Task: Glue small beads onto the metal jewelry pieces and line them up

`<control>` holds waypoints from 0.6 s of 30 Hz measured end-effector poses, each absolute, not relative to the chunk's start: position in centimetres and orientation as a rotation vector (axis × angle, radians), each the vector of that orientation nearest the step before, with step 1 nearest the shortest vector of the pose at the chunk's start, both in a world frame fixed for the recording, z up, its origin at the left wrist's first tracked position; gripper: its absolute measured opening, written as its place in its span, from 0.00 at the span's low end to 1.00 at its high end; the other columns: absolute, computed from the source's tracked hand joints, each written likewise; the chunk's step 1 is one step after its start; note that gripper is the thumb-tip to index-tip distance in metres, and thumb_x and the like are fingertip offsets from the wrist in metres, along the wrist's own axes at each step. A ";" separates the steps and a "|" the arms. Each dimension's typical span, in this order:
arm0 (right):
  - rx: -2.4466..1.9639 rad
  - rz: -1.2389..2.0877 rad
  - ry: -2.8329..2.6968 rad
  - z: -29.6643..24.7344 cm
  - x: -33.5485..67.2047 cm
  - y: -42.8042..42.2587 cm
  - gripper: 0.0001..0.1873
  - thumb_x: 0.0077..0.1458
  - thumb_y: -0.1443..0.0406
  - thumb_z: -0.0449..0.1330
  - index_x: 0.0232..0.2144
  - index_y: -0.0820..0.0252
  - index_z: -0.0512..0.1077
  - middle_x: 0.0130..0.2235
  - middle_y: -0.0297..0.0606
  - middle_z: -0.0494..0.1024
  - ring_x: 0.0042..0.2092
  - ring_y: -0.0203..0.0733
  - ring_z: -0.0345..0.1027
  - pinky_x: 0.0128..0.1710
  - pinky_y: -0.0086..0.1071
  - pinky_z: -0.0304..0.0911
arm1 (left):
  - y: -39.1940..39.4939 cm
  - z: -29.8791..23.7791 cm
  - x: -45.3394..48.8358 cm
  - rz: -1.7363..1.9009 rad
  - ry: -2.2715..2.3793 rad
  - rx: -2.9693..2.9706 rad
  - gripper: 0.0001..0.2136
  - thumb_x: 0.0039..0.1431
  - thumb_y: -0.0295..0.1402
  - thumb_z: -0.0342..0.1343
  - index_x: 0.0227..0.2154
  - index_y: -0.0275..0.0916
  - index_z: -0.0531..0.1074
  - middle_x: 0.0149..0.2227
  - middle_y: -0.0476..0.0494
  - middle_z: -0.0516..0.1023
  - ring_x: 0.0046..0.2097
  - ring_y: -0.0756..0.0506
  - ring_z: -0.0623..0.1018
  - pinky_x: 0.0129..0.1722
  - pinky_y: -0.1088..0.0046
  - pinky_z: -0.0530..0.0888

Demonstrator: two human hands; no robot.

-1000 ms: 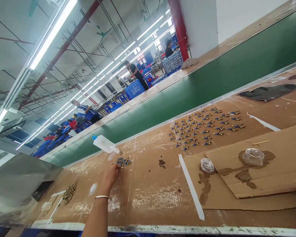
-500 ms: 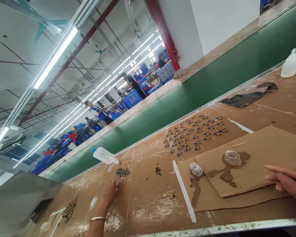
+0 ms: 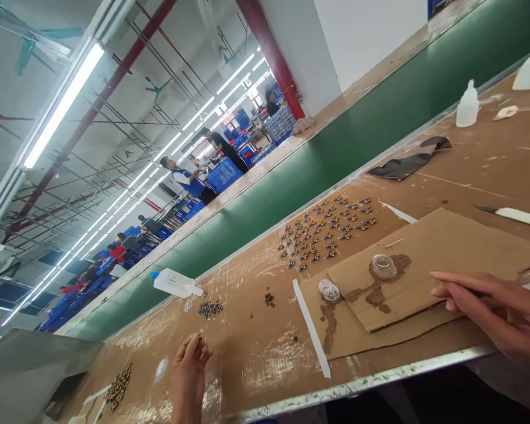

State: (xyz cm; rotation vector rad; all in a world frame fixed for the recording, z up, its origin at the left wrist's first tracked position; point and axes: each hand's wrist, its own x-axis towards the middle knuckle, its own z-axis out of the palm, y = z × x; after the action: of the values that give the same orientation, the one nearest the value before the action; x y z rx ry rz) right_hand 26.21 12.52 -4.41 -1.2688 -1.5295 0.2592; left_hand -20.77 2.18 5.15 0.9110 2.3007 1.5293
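Observation:
My left hand [image 3: 191,368] is raised over the near left of the table, fingertips pinched around a tiny dark piece too small to name. Just beyond it lies a heap of small blue-and-gold parts [image 3: 209,309]. My right hand [image 3: 494,309] hovers over the cardboard sheet [image 3: 433,253], thumb and forefinger pressed together; whatever they hold is hidden. To its left, a small clear round dish [image 3: 384,267] sits on a wet stain. Another clear, crinkled dish [image 3: 329,290] rests at the cardboard's left. Behind these, blue-and-gold figures [image 3: 322,232] are spread in loose rows.
A blue-capped bottle [image 3: 174,282] lies on its side. Small brown pieces [image 3: 269,299] and a brass-coloured pile [image 3: 118,387] sit on the table. At right are a white dropper bottle [image 3: 467,106], a dark cloth [image 3: 408,162] and a knife [image 3: 519,216]. A green belt [image 3: 282,188] runs behind.
My left hand has lifted from the table and turned upward, fingertips pinched. My right hand keeps its pinch over the cardboard. The whole view has shifted, showing more of the right side.

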 end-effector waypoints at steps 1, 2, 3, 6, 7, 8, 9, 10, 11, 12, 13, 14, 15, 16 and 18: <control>-1.264 0.266 -1.533 -4.2 26.2 12.5 0.17 0.58 0.48 0.50 0.40 0.47 0.72 0.31 0.35 0.79 0.27 0.34 0.73 0.22 0.23 0.68 | 2.2 4.9 -19.5 1.612 2.194 0.873 0.17 0.36 0.49 0.59 0.23 0.40 0.67 0.23 0.53 0.68 0.25 0.52 0.70 0.27 0.75 0.71; -1.250 0.288 -1.545 -4.0 26.2 12.5 0.18 0.58 0.47 0.49 0.40 0.47 0.72 0.30 0.35 0.79 0.26 0.33 0.73 0.20 0.23 0.67 | 2.2 4.7 -18.3 1.664 2.096 0.836 0.17 0.36 0.48 0.61 0.23 0.40 0.67 0.24 0.52 0.68 0.25 0.53 0.69 0.26 0.77 0.70; -1.236 0.311 -1.558 -3.9 26.2 12.5 0.20 0.58 0.46 0.49 0.40 0.48 0.72 0.30 0.35 0.79 0.26 0.33 0.72 0.19 0.23 0.66 | 2.2 4.4 -17.2 1.698 2.008 0.802 0.17 0.35 0.46 0.62 0.23 0.40 0.68 0.24 0.52 0.67 0.25 0.54 0.69 0.24 0.79 0.69; -1.249 0.330 -1.558 -3.2 26.2 12.3 0.22 0.58 0.46 0.48 0.41 0.51 0.72 0.30 0.36 0.79 0.27 0.32 0.73 0.19 0.23 0.64 | 2.4 3.9 -14.2 1.741 1.820 0.714 0.16 0.33 0.42 0.66 0.24 0.39 0.70 0.24 0.53 0.67 0.24 0.55 0.68 0.22 0.82 0.69; -1.251 0.331 -1.558 -2.9 26.2 12.2 0.21 0.59 0.48 0.48 0.40 0.52 0.72 0.29 0.36 0.78 0.27 0.32 0.72 0.20 0.23 0.64 | 2.4 3.9 -13.5 1.747 1.783 0.693 0.16 0.33 0.40 0.67 0.24 0.39 0.71 0.24 0.53 0.68 0.25 0.55 0.69 0.22 0.83 0.70; -1.253 0.327 -1.562 -2.6 26.2 12.2 0.20 0.60 0.49 0.49 0.40 0.53 0.72 0.29 0.36 0.78 0.27 0.31 0.72 0.21 0.23 0.64 | 2.4 3.9 -12.8 1.749 1.757 0.676 0.16 0.32 0.39 0.68 0.25 0.39 0.72 0.24 0.52 0.70 0.25 0.55 0.70 0.22 0.82 0.71; -1.248 0.318 -1.568 -2.2 26.2 12.1 0.18 0.60 0.51 0.49 0.39 0.54 0.73 0.28 0.36 0.78 0.26 0.31 0.72 0.21 0.23 0.64 | 2.4 4.0 -12.2 1.747 1.741 0.665 0.16 0.32 0.38 0.69 0.25 0.39 0.73 0.25 0.52 0.72 0.26 0.54 0.71 0.23 0.82 0.72; -1.236 0.316 -1.585 -1.9 26.2 12.0 0.16 0.60 0.53 0.50 0.39 0.54 0.73 0.28 0.35 0.78 0.26 0.30 0.71 0.22 0.22 0.63 | 2.4 4.1 -11.7 1.743 1.734 0.661 0.16 0.32 0.37 0.70 0.26 0.39 0.74 0.26 0.51 0.74 0.26 0.54 0.72 0.24 0.81 0.73; -1.216 0.314 -1.597 -1.7 26.2 12.0 0.15 0.60 0.54 0.51 0.38 0.54 0.72 0.28 0.35 0.78 0.25 0.29 0.71 0.22 0.22 0.63 | 2.4 4.3 -11.3 1.739 1.732 0.668 0.15 0.32 0.37 0.71 0.26 0.39 0.75 0.26 0.51 0.75 0.27 0.53 0.74 0.25 0.80 0.74; -1.192 0.311 -1.602 -1.5 26.2 12.1 0.14 0.61 0.55 0.51 0.38 0.54 0.72 0.28 0.35 0.78 0.25 0.29 0.71 0.22 0.22 0.63 | 2.4 4.5 -10.8 1.735 1.736 0.685 0.15 0.32 0.37 0.71 0.25 0.39 0.75 0.26 0.50 0.77 0.27 0.53 0.74 0.27 0.79 0.75; -1.170 0.302 -1.598 -1.4 26.2 12.1 0.13 0.61 0.56 0.51 0.38 0.54 0.72 0.28 0.34 0.78 0.25 0.29 0.70 0.22 0.22 0.63 | 2.4 4.6 -10.4 1.727 1.744 0.712 0.15 0.32 0.37 0.71 0.25 0.39 0.76 0.26 0.50 0.77 0.27 0.52 0.75 0.29 0.78 0.76; -1.152 0.289 -1.588 -1.3 26.2 12.2 0.13 0.61 0.57 0.51 0.38 0.55 0.72 0.28 0.34 0.78 0.25 0.29 0.70 0.23 0.22 0.63 | 2.5 4.8 -10.1 1.719 1.756 0.744 0.15 0.31 0.37 0.71 0.25 0.39 0.77 0.25 0.49 0.78 0.26 0.52 0.75 0.31 0.76 0.77; -1.132 0.273 -1.577 -1.3 26.2 12.3 0.12 0.61 0.57 0.52 0.38 0.55 0.72 0.27 0.34 0.78 0.24 0.29 0.70 0.23 0.23 0.63 | 2.6 5.0 -9.7 1.711 1.775 0.779 0.15 0.31 0.37 0.72 0.25 0.39 0.77 0.24 0.49 0.78 0.26 0.52 0.76 0.33 0.75 0.77; -1.110 0.259 -1.572 -1.3 26.1 12.5 0.11 0.61 0.59 0.52 0.38 0.56 0.72 0.27 0.34 0.78 0.24 0.28 0.70 0.23 0.23 0.63 | 2.8 5.2 -9.2 1.700 1.799 0.815 0.16 0.29 0.38 0.72 0.25 0.40 0.78 0.23 0.49 0.78 0.26 0.51 0.77 0.35 0.74 0.77; -1.069 0.239 -1.566 -1.4 26.0 12.7 0.09 0.60 0.62 0.52 0.38 0.55 0.72 0.27 0.32 0.77 0.24 0.28 0.69 0.24 0.23 0.63 | 3.2 5.6 -8.1 1.653 1.862 0.898 0.16 0.28 0.39 0.72 0.24 0.41 0.78 0.21 0.50 0.78 0.27 0.49 0.78 0.35 0.75 0.77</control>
State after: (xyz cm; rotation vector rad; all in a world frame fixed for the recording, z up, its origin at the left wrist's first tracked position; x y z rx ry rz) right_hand 26.04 12.67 -1.38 -1.0690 -1.5661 0.2393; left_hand -8.11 3.22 5.58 0.8981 1.8623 1.6526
